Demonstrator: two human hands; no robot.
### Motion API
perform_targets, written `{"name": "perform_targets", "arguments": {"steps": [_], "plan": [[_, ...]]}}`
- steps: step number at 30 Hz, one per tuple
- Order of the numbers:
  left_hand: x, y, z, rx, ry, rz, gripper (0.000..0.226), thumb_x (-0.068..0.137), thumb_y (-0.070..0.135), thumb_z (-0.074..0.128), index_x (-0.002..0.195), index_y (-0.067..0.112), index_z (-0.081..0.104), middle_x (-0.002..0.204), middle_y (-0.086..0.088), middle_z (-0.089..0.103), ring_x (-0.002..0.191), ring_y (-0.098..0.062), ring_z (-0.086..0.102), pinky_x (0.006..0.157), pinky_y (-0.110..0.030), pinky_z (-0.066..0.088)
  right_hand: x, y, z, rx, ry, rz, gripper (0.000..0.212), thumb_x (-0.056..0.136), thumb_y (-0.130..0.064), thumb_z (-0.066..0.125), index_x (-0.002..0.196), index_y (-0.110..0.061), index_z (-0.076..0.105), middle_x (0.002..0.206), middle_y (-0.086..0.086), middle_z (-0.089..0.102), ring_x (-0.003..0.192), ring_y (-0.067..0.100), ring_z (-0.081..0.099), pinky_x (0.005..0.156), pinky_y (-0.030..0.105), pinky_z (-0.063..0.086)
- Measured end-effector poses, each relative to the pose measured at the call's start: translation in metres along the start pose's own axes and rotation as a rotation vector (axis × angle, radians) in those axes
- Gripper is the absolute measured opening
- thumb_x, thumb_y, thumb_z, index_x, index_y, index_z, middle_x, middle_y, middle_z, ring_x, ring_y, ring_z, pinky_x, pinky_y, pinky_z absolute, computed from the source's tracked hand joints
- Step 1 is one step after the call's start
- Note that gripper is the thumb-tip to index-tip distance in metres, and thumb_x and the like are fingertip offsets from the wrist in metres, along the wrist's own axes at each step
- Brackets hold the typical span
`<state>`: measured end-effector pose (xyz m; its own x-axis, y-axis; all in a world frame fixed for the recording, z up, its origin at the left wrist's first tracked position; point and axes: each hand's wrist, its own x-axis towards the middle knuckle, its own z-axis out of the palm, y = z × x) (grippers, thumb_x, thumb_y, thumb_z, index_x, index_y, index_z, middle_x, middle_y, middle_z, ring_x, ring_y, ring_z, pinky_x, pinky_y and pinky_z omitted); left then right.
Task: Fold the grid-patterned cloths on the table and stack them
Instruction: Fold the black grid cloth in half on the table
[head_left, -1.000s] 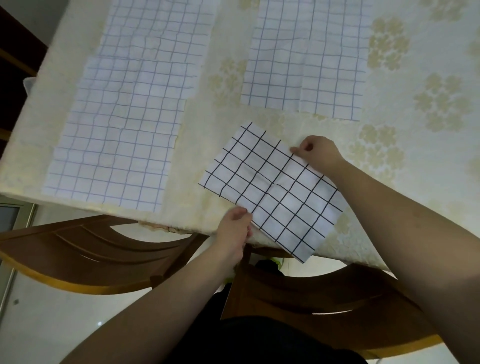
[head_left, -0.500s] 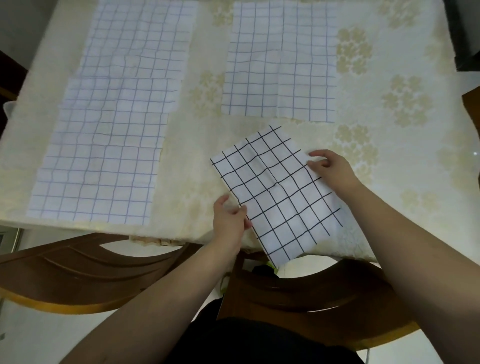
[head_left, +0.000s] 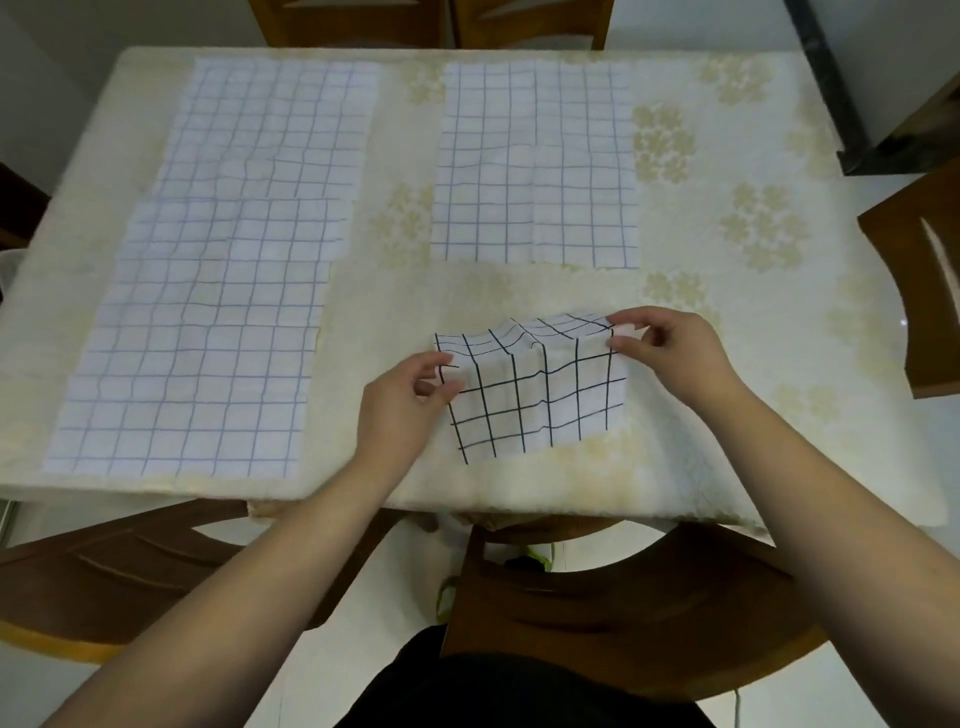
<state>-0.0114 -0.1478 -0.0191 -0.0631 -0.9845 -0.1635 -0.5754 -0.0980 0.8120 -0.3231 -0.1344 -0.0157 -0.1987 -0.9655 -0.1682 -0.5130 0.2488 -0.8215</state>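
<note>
While both hands pinch black-grid cloth (head_left: 535, 395), left fingers (head_left: 441, 387) curled, right fingers (head_left: 623, 343) curled

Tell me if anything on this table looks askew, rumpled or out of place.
Only the black-grid cloth looks off: pinched by the left hand and right hand, it humps up mid-fold, with a buckle in its top edge. The large blue-grid cloth and smaller blue-grid cloth lie flat, faintly creased. Nothing is spilled or torn.

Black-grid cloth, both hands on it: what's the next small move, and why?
Probably lay the lifted far edge toward the near edge. The left hand and right hand pinch the black-grid cloth at its raised top corners, its fold sagging and unfinished.
</note>
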Motion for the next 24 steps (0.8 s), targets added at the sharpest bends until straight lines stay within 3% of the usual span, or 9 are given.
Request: {"name": "perform_targets", "arguments": {"steps": [4, 7, 10, 12, 15, 17, 20, 24], "plan": [[0.006, 0.006, -0.022, 0.134, 0.048, 0.132, 0.016, 0.088, 0.030, 0.069, 0.104, 0.027, 0.073, 0.086, 0.012, 0.069, 0.075, 0.002, 0.060, 0.065, -0.004, 0.041, -0.013, -0.018, -0.001, -0.120, 0.105, -0.113, 0.010, 0.085, -0.026, 0.074, 0.095, -0.022, 0.075, 0.084, -0.009, 0.065, 0.071, -0.001, 0.054, 0.067, 0.008, 0.038], [0.009, 0.006, -0.034, 0.130, 0.080, 0.214, 0.007, 0.087, 0.026, 0.072, 0.094, 0.024, 0.074, 0.094, 0.009, 0.061, 0.077, -0.001, 0.056, 0.068, -0.007, 0.041, -0.023, -0.026, -0.002, -0.178, 0.148, -0.134, 0.007, 0.083, -0.027, 0.076, 0.089, -0.025, 0.075, 0.095, -0.006, 0.060, 0.084, 0.007, 0.053, 0.072, 0.007, 0.036], [0.007, 0.006, -0.046, 0.123, 0.052, 0.277, 0.005, 0.088, 0.026, 0.071, 0.091, 0.021, 0.071, 0.107, 0.009, 0.058, 0.092, -0.001, 0.054, 0.078, -0.008, 0.038, -0.038, -0.033, -0.006, -0.183, 0.152, -0.112, 0.005, 0.083, -0.028, 0.076, 0.086, -0.025, 0.074, 0.111, -0.012, 0.058, 0.107, 0.002, 0.050, 0.084, 0.005, 0.030], [0.002, 0.007, -0.054, 0.092, -0.024, 0.289, 0.005, 0.091, 0.025, 0.067, 0.092, 0.021, 0.067, 0.114, 0.013, 0.064, 0.102, 0.003, 0.055, 0.084, -0.007, 0.037, -0.052, -0.040, -0.009, -0.110, 0.092, -0.067, 0.007, 0.086, -0.030, 0.073, 0.087, -0.023, 0.072, 0.117, -0.021, 0.061, 0.108, -0.008, 0.052, 0.086, 0.008, 0.032], [-0.007, 0.006, -0.064, 0.055, -0.110, 0.227, 0.007, 0.093, 0.029, 0.064, 0.091, 0.023, 0.063, 0.097, 0.016, 0.068, 0.095, 0.009, 0.059, 0.079, -0.010, 0.040, -0.071, -0.047, -0.010, 0.012, 0.002, -0.018, 0.010, 0.088, -0.032, 0.070, 0.086, -0.021, 0.069, 0.096, -0.018, 0.071, 0.092, -0.004, 0.063, 0.081, 0.018, 0.040], [-0.010, 0.005, -0.070, 0.062, -0.115, 0.214, 0.008, 0.092, 0.032, 0.065, 0.091, 0.024, 0.064, 0.089, 0.016, 0.068, 0.090, 0.010, 0.061, 0.073, -0.011, 0.041, -0.079, -0.049, -0.009, 0.054, -0.019, 0.004, 0.012, 0.087, -0.031, 0.071, 0.085, -0.019, 0.070, 0.071, -0.006, 0.062, 0.070, 0.009, 0.059, 0.070, 0.021, 0.042], [-0.011, 0.005, -0.075, 0.028, -0.138, 0.186, 0.010, 0.090, 0.032, 0.067, 0.092, 0.022, 0.066, 0.084, 0.012, 0.070, 0.080, 0.004, 0.064, 0.066, -0.006, 0.042, -0.085, -0.048, -0.007, 0.130, -0.025, 0.028, 0.012, 0.088, -0.024, 0.071, 0.086, -0.012, 0.068, 0.065, 0.010, 0.048, 0.069, 0.013, 0.059, 0.070, 0.018, 0.050], [0.003, -0.002, -0.059, 0.053, -0.142, 0.085, 0.014, 0.092, 0.034, 0.065, 0.097, 0.021, 0.064, 0.084, 0.008, 0.069, 0.079, -0.004, 0.064, 0.067, -0.016, 0.045, -0.074, -0.028, 0.015, 0.211, 0.029, 0.127, 0.014, 0.088, -0.017, 0.070, 0.092, -0.005, 0.067, 0.056, -0.005, 0.045, 0.066, 0.013, 0.055, 0.075, 0.030, 0.055]]}}
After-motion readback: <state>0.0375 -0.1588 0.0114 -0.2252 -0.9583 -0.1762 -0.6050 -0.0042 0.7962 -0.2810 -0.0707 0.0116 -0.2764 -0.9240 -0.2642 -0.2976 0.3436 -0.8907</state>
